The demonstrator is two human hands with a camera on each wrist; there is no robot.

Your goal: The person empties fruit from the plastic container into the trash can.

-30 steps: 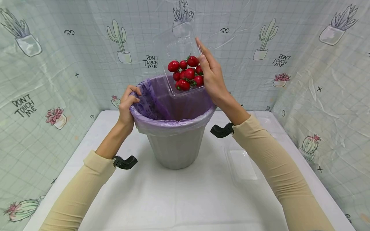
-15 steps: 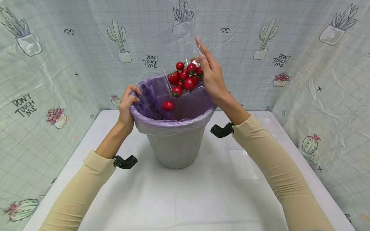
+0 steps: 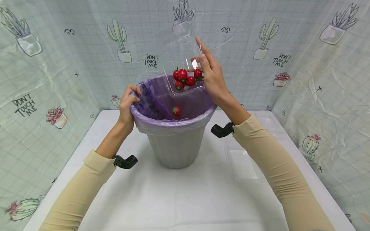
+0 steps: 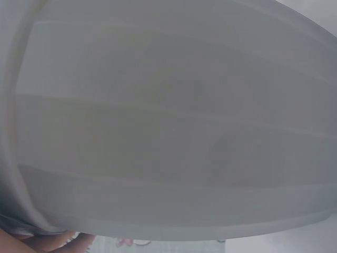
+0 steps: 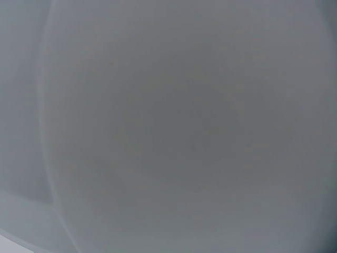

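Observation:
A grey trash can (image 3: 176, 150) stands on the table, lined with a purple bag (image 3: 173, 126) folded over its rim. My left hand (image 3: 127, 106) grips the rim and bag on the left side. Above the opening, my right hand (image 3: 212, 75) holds a clear plastic box (image 3: 180, 48) by its right side, tilted down toward the can. Several cherry tomatoes (image 3: 182, 74) are at the box's lower end, and one red tomato (image 3: 176, 111) is in midair inside the can's mouth. The can's wall (image 4: 168, 121) fills most of the left wrist view. In the right wrist view only a blurred grey surface shows.
A clear plastic lid (image 3: 243, 164) lies flat on the white table (image 3: 173, 202), to the right of the can and partly behind the right sleeve. A patterned curtain (image 3: 240, 57) encloses the table at the back and sides.
Tomatoes have slid down and out of the tilted box into the can, so fewer are in the box now. Both hands and the can have stayed nearly still.

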